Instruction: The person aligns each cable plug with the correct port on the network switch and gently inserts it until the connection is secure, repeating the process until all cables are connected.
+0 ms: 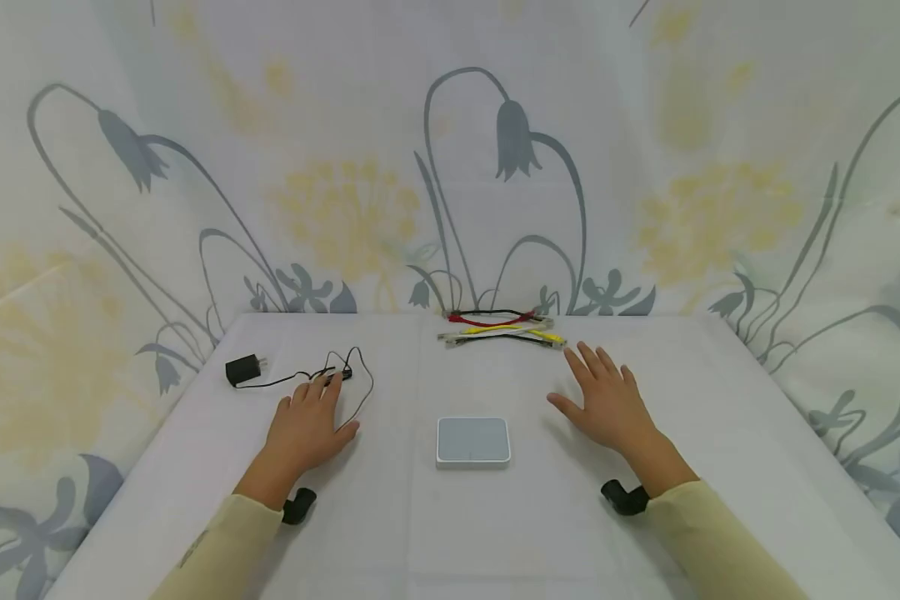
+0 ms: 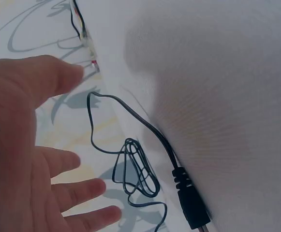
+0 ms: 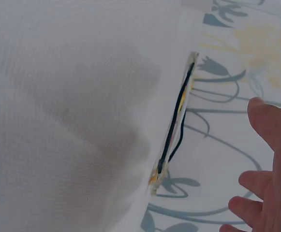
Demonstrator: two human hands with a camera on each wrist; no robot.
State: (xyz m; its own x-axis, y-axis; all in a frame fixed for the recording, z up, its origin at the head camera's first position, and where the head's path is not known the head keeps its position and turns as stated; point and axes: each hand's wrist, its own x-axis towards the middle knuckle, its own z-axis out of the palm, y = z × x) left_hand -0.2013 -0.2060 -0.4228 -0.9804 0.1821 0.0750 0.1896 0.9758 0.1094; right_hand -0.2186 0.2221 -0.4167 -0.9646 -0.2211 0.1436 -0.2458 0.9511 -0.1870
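Your left hand (image 1: 305, 433) is on the left with its fingers extended and thumb apart, gripping nothing. In the head view its fingertips overlap the thin black cable (image 2: 162, 140); you cannot tell from this whether they touch it. The cable runs left to a black power adapter (image 1: 242, 370) and ends in a black connector (image 2: 193, 207) with a ribbed neck; part of it is gathered in narrow loops. Your right hand (image 1: 607, 402) is on the right, fingers spread and holding nothing, near the right end of the short cables (image 1: 510, 327). These lie crosswise at the far edge of the white table (image 1: 450, 533), in red, black, yellow and white. Between your hands, slightly nearer to you, a flat white box (image 1: 473, 440) with a grey-blue top rests on the table.
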